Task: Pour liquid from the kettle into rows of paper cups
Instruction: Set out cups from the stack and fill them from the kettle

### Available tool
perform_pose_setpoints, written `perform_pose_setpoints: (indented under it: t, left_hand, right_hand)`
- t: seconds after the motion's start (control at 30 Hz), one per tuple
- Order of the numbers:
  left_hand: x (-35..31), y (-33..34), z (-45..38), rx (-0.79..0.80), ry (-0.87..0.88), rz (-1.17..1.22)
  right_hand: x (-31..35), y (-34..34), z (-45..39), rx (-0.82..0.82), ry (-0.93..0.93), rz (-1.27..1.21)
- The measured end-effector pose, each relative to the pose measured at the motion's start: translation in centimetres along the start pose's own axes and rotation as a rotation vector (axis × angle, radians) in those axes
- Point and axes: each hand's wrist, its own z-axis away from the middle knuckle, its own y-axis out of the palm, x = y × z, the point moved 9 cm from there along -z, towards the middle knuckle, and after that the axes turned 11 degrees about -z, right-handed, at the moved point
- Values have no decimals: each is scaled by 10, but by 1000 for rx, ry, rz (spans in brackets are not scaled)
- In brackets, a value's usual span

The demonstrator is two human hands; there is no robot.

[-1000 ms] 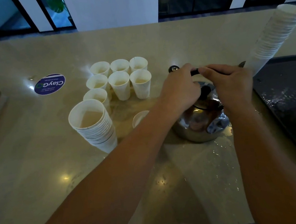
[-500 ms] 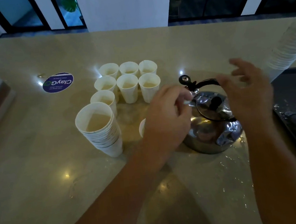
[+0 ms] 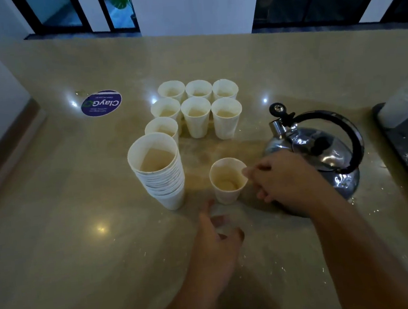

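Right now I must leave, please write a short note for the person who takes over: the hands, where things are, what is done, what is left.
Left hand: open, low over the counter, holding nothing.
Right hand: fingers at the rim of the lone white paper cup, beside the shiny steel kettle standing on the beige counter.
Done: seven white cups in rows hold pale liquid, and so does the lone cup.
Left: set the lone cup into the rows, then fill more from the stack of white paper cups.
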Motion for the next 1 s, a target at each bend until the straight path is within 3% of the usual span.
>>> perform_pose_setpoints:
  t: [0.13, 0.4, 0.77, 1.0]
  left_hand:
    - [-7, 13, -9, 34, -5, 181]
    - [-14, 22, -28, -12, 9, 313]
    - [-20, 0, -99, -203, -80, 295]
    - [-21, -4, -124, -266, 10, 264]
  right_hand:
    - [-14, 10, -10, 20, 53, -31]
    - [-3, 14, -39, -51, 18, -93]
    - [22, 29, -81, -142, -107, -328]
    - [30, 35, -91, -179, -99, -391]
